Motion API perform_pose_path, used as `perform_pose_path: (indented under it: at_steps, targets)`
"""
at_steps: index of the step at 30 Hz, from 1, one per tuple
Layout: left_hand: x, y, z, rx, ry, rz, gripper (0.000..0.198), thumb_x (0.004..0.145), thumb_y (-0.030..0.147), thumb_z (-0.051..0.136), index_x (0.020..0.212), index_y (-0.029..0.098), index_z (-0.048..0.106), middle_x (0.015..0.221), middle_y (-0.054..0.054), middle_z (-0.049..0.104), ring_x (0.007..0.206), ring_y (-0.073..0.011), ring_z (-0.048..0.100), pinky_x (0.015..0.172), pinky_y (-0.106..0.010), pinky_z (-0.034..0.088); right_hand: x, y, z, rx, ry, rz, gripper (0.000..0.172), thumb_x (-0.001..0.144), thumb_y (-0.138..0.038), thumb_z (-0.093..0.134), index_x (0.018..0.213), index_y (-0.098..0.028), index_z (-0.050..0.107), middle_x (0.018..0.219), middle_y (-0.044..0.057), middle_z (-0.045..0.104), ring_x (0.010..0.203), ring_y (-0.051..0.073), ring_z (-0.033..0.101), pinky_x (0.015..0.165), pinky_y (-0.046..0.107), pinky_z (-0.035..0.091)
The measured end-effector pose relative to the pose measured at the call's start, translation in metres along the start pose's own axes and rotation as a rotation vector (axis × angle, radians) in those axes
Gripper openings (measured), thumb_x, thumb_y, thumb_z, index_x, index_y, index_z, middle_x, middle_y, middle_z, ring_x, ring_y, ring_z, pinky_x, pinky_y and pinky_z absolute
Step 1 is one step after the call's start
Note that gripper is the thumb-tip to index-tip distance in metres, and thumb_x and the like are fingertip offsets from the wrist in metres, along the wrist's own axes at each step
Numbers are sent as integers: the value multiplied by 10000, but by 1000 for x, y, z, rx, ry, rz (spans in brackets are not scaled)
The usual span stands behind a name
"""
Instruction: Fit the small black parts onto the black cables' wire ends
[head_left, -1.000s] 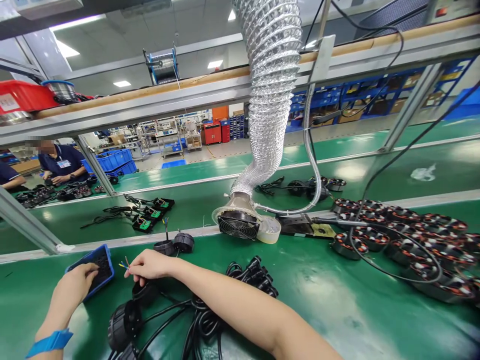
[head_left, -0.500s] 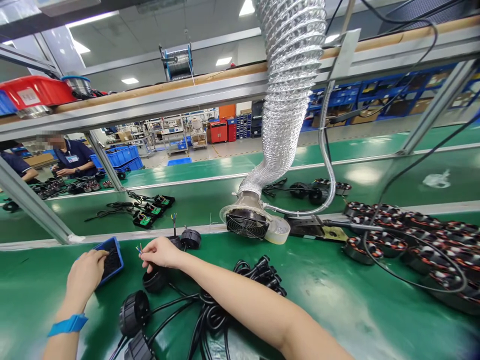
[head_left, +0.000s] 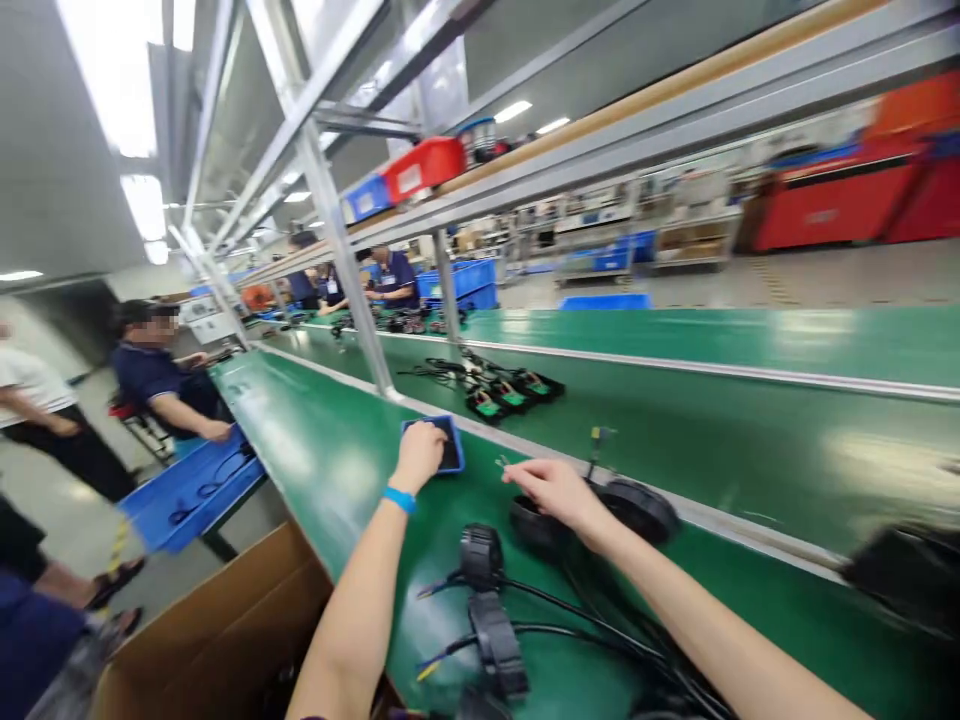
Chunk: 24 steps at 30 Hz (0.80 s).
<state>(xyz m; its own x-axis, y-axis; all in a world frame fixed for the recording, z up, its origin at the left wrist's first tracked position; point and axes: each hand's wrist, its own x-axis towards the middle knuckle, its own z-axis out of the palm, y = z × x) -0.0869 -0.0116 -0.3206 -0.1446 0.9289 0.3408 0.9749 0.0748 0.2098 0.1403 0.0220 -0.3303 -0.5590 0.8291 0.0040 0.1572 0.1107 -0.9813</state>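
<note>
Two hands above a green worktop [head_left: 352,450].
The left hand [head_left: 421,455] reaches into the blue tray [head_left: 460,462], placed handily close, I'd guess; I can't tell whether its grip is closed. The right hand [head_left: 556,490] has its grip pinched on thin wires [head_left: 503,462] near a black case [head_left: 529,525], likely so the tips stand free.

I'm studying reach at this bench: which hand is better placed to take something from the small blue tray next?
Probably the left hand: it reaches into the small blue tray, while the right hand sits to the tray's right, pinching thin wire ends, so it looks less free.
</note>
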Motion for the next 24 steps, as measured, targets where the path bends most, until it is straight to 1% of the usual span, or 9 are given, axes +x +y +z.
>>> perform_pose_path:
  at_steps: [2, 4, 7, 9, 12, 16, 18, 24]
  targets:
    - [0, -10, 7, -61, 46, -10, 257, 867, 98, 533, 961, 164, 763, 1041, -114, 727, 1048, -228, 603, 999, -357, 423, 2, 3, 1, -8, -20, -1, 309, 686, -442, 712, 647, -135, 697, 427, -56, 464, 351, 50, 322, 361, 195, 241]
    - [-2, -14, 10, -145, 92, -8, 246, 847, 77, 550, 943, 163, 760, 1036, -113, 733, 1038, -231, 610, 1002, -375, 428, -1, 4, 2, -12, -24, 9, 332, 652, -469, 739, 595, -148, 678, 443, -19, 522, 362, 66, 385, 366, 202, 315]
    - [-4, -12, 6, -300, 152, -5, 229, 831, 69, 551, 921, 148, 746, 1019, -117, 732, 991, -225, 627, 978, -389, 449, -6, 6, 2, -1, -1, 31, 365, 655, -492, 751, 549, -157, 653, 452, 12, 560, 399, 89, 473, 412, 209, 417]
    - [-4, -8, 1, -412, 160, 6, 205, 848, 101, 546, 933, 131, 730, 993, -114, 731, 910, -202, 645, 907, -361, 487, -5, 8, 2, 19, 16, 44, 361, 664, -493, 755, 583, -150, 676, 498, 27, 602, 419, 91, 507, 432, 209, 450]
    - [-6, 3, -6, -585, 99, 70, 162, 862, 169, 574, 934, 121, 710, 935, -86, 732, 817, -158, 653, 790, -282, 509, -1, 12, 2, 50, 24, 52, 354, 662, -484, 773, 622, -139, 701, 556, 40, 641, 423, 84, 519, 431, 204, 460]
    - [-12, 20, -8, -897, -69, 134, 117, 785, 193, 663, 854, 106, 698, 834, -59, 699, 732, -123, 607, 687, -234, 464, 1, 13, 2, 72, 13, 48, 326, 653, -453, 787, 635, -135, 715, 559, 34, 643, 415, 75, 503, 406, 190, 432]
    - [-14, 26, -7, -973, -113, 135, 118, 757, 182, 680, 842, 102, 683, 799, -44, 670, 707, -105, 576, 679, -230, 441, 0, 11, 3, 79, 3, 50, 300, 649, -427, 790, 643, -135, 721, 560, 27, 639, 413, 70, 492, 397, 184, 411]
    - [-16, 32, -7, -1077, -152, 139, 204, 746, 173, 694, 921, 112, 611, 768, -9, 624, 703, -92, 561, 725, -243, 428, -2, 3, 3, 84, -25, 94, 229, 646, -366, 767, 678, -140, 745, 522, 0, 594, 405, 67, 448, 396, 192, 353]
